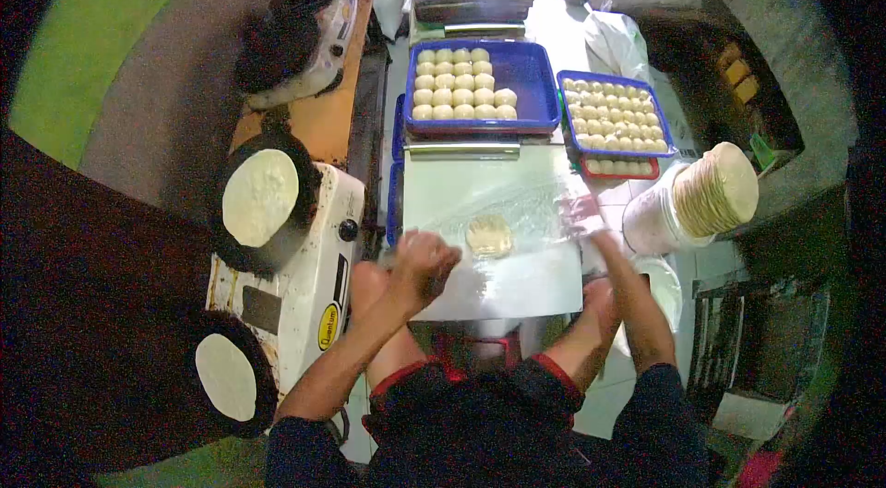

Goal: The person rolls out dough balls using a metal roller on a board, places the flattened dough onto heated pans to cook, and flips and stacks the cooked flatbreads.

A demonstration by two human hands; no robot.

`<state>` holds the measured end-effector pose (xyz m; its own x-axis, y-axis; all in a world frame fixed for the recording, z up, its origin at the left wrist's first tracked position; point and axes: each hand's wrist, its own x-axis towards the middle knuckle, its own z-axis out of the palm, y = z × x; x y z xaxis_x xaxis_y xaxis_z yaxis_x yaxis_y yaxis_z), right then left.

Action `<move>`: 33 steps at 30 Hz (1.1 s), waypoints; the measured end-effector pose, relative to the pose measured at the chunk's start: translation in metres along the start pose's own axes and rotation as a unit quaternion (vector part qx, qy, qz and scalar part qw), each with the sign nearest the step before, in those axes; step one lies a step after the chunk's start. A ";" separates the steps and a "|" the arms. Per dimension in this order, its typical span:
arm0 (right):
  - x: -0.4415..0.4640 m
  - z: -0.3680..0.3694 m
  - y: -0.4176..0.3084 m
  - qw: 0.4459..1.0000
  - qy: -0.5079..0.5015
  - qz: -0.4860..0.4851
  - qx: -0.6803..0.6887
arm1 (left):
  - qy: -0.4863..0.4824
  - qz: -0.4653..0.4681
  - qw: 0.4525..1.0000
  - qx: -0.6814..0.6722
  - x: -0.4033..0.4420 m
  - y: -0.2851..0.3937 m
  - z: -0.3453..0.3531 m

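Left hand (426,265): centre of frame; grip curled together, its inside hidden.
Right hand (583,216): right of centre, blurred, at the clear sheet (528,202); cannot tell whether its grip pinches.
Flattened dough (489,236): mid-frame on the white bench (521,292), between the hands.
Dough balls (445,82): rows in a blue tray (531,87), upper middle.

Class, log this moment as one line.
left hand: curled, beside dough | right hand: blurred, at clear plastic | dough: flattened | pans: one flat round each
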<state>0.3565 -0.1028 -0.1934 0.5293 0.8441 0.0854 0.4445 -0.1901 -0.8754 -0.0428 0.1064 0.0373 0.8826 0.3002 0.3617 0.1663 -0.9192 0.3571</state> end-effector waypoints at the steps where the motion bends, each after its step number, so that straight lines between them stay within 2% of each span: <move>1: 0.014 -0.034 -0.049 0.993 0.038 -0.035 -0.108 | -0.032 -0.015 0.999 -0.003 -0.024 0.003 0.014; 2: 0.029 -0.070 -0.107 0.971 0.082 -0.061 -0.216 | -0.046 -0.005 0.999 0.010 -0.046 0.003 0.035; 4: 0.069 -0.062 -0.148 0.980 0.056 -0.082 -0.172 | -0.094 -0.014 0.995 0.007 -0.082 0.002 0.085; 5: 0.092 -0.033 -0.152 0.960 0.056 -0.090 -0.258 | -0.130 -0.031 0.991 -0.010 -0.093 0.005 0.104; 7: 0.124 0.037 -0.178 0.950 -0.041 -0.124 -0.284 | -0.157 -0.049 0.986 0.008 -0.104 0.023 0.122; 8: 0.133 0.072 -0.208 0.960 -0.075 -0.080 -0.257 | -0.171 -0.058 0.983 0.017 -0.107 0.029 0.129; 9: 0.142 0.100 -0.221 0.931 -0.075 -0.128 -0.334 | -0.170 -0.065 0.983 -0.012 -0.110 0.029 0.134; 11: 0.160 0.166 -0.191 0.881 0.031 -0.203 -0.427 | -0.171 -0.082 0.979 -0.074 -0.116 0.031 0.139; 12: 0.155 0.171 -0.197 0.896 0.004 -0.179 -0.406 | -0.132 -0.116 0.979 -0.107 -0.117 0.037 0.141; 14: 0.133 0.168 -0.219 0.918 -0.053 -0.132 -0.371 | -0.200 -0.197 0.949 -0.145 -0.103 0.042 0.124; 16: 0.081 0.156 -0.231 0.927 -0.111 -0.122 -0.337 | -0.209 -0.198 0.945 -0.152 -0.102 0.048 0.126; 17: 0.042 0.159 -0.228 0.919 -0.051 -0.163 -0.354 | -0.182 -0.160 0.961 -0.136 -0.107 0.041 0.135; 18: 0.010 0.156 -0.239 0.904 -0.055 -0.155 -0.396 | -0.153 -0.122 0.974 -0.117 -0.111 0.038 0.141; 21: -0.050 0.160 -0.246 0.896 -0.006 -0.156 -0.416 | -0.127 -0.125 0.980 -0.089 -0.109 0.044 0.133; 22: -0.044 0.163 -0.242 0.900 0.021 -0.155 -0.406 | -0.131 -0.121 0.979 -0.096 -0.109 0.043 0.131; 24: -0.012 0.163 -0.241 0.912 0.041 -0.111 -0.392 | -0.152 -0.225 0.939 -0.212 -0.104 0.046 0.126; 26: 0.002 0.158 -0.249 0.923 0.053 -0.091 -0.371 | -0.124 -0.220 0.945 -0.207 -0.099 0.052 0.113; 29: -0.046 0.170 -0.234 0.910 0.009 -0.113 -0.399 | -0.137 -0.129 0.976 -0.110 -0.116 0.031 0.149; 30: -0.058 0.168 -0.236 0.918 -0.019 -0.106 -0.382 | -0.124 -0.126 0.977 -0.118 -0.105 0.031 0.145; 31: -0.054 0.168 -0.235 0.908 0.026 -0.134 -0.396 | -0.119 -0.126 0.976 -0.128 -0.105 0.035 0.139; 33: -0.019 0.167 -0.228 0.886 0.066 -0.123 -0.442 | -0.114 -0.119 0.976 -0.141 -0.112 0.042 0.128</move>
<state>0.1250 0.0083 -0.0749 0.3920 0.8596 0.3278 0.9196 -0.3762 -0.1134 -0.0782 0.0014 -0.0981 0.9137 0.4033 0.0496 0.2799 -0.7131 0.6427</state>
